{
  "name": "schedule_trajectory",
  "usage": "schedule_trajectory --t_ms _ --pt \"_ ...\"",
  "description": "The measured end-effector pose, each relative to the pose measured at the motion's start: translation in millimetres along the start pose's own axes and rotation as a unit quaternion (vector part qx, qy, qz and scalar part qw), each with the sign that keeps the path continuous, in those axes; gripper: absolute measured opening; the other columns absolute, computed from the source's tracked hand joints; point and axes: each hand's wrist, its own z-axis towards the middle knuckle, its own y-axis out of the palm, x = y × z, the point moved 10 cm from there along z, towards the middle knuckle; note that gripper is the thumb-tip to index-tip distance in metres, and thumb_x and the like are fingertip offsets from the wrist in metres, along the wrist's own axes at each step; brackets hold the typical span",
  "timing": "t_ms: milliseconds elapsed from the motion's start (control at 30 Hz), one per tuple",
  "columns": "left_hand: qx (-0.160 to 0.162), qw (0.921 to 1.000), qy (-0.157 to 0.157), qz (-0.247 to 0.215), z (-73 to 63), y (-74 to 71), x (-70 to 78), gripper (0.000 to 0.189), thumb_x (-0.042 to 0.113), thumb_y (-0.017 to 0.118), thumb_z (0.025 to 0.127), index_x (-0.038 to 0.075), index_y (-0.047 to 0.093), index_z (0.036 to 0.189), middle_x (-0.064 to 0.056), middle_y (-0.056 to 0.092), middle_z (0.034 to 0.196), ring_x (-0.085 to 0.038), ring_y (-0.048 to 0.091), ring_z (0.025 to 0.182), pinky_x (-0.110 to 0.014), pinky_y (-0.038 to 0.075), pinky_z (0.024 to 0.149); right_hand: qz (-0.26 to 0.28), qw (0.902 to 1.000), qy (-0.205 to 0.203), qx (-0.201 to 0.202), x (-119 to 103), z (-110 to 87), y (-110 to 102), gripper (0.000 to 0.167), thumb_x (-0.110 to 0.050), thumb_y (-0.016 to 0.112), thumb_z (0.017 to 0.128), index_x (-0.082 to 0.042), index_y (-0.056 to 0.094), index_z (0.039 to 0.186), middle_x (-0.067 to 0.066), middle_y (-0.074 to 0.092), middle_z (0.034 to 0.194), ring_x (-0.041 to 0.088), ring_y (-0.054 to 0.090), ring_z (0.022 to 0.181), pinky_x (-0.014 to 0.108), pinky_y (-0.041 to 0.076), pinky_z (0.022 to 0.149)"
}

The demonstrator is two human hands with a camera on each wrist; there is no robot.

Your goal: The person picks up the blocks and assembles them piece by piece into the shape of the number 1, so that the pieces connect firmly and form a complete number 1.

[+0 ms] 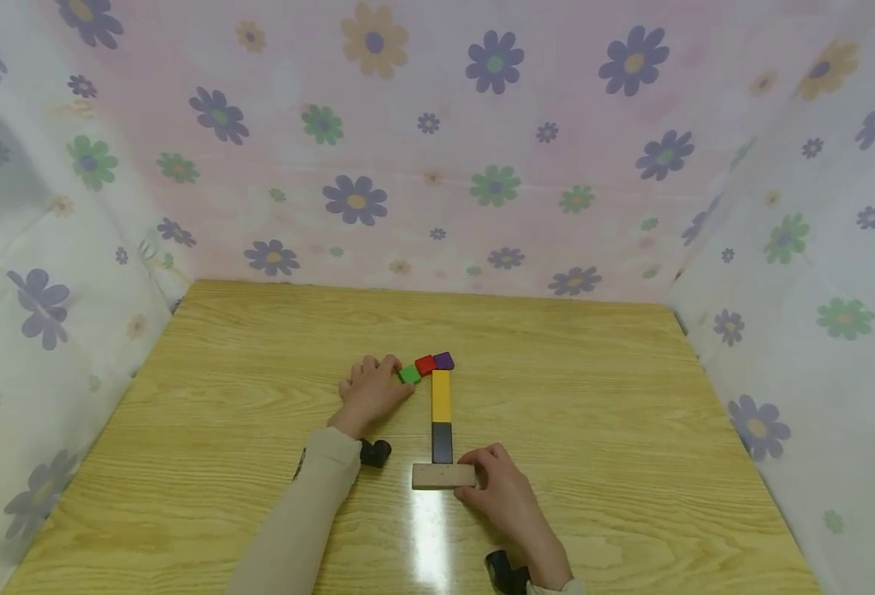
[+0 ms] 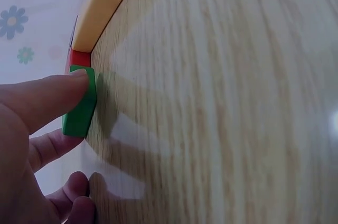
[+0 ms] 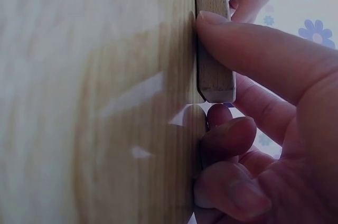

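My left hand (image 1: pixel 370 390) pinches a green block (image 1: pixel 410 374) between thumb and index finger, as the left wrist view also shows. That block lies at the left end of a short slanted row, beside a red block (image 1: pixel 425 364) and a purple block (image 1: pixel 444 360). Below the purple one a yellow block (image 1: pixel 441 395) runs toward me, with a black block (image 1: pixel 442 443) at its near end. Crosswise under the black block lies a plain wooden block (image 1: pixel 437 476). My right hand (image 1: pixel 502 493) grips its right end, thumb on the near side (image 3: pixel 214 65).
All the blocks lie on a wood-grain table (image 1: pixel 593 397). A flowered cloth (image 1: pixel 422 165) hangs round the back and both sides. A black wrist device (image 1: pixel 375 452) sits at the left wrist, another (image 1: pixel 506 572) at the right. Light glares off the table in front of the wooden block.
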Motion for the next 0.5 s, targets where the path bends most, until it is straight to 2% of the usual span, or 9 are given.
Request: schedule_trajectory --t_ms 167,500 --pt "-0.008 1.0000 -0.001 0.001 -0.6 0.9 1.5 0.039 0.048 0.059 0.080 0.025 0.050 0.110 -0.004 0.038 0.106 -0.027 0.030 0.088 -0.042 0.016 0.067 -0.005 1.0000 0.006 -0.003 0.7 0.3 1.2 0.034 -0.031 0.074 0.071 -0.023 0.060 0.100 -0.006 0.043 0.092 0.011 0.043 0.076 0.027 0.036 0.067" --pt "-0.006 1.0000 0.004 -0.006 1.6 1.0 2.4 0.038 0.048 0.057 0.081 0.026 0.049 0.111 -0.005 0.037 0.106 -0.027 0.029 0.088 -0.042 0.015 0.067 -0.008 1.0000 0.000 0.005 -0.8 0.7 -0.9 0.034 -0.031 0.074 0.070 -0.022 0.061 0.100 -0.006 0.044 0.092 0.011 0.042 0.073 0.024 0.034 0.062"
